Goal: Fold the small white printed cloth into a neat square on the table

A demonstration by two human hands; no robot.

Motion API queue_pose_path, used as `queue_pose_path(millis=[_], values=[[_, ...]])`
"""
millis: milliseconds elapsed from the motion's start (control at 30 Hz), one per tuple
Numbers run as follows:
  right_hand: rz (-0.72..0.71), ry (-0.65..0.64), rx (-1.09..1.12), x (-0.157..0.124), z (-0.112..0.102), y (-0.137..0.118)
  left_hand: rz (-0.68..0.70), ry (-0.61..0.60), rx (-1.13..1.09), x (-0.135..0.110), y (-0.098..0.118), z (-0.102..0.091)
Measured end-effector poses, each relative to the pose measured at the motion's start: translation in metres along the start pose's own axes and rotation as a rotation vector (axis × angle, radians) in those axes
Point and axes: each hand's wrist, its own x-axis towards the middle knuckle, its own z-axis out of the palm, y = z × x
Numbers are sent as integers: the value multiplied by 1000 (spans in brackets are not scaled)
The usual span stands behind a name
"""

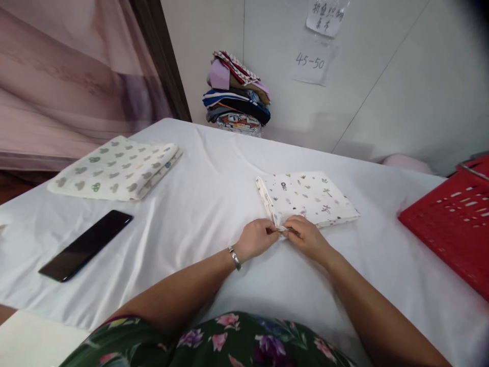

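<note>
A folded white cloth [309,196] with small printed motifs lies on the white table cover [214,173], right of centre. My left hand [255,237] and my right hand [307,237] meet at its near left corner. Both pinch that corner, fingers closed on the cloth's edge. A silver bracelet sits on my left wrist.
A second folded cloth [116,168] with grey heart shapes lies at the far left. A black phone [86,245] rests near the left front. A stack of folded fabrics [237,94] stands against the wall. A red plastic basket [454,219] sits at the right edge.
</note>
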Motion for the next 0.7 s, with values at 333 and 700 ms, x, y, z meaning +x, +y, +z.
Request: queue_pose_path(millis=[333,700], values=[[-52,-74,-157,0,-1,-8,25,-4,-93,-3,-5,4],[-157,2,-169,-1,1,-3,26,85,-250,2,-11,4]])
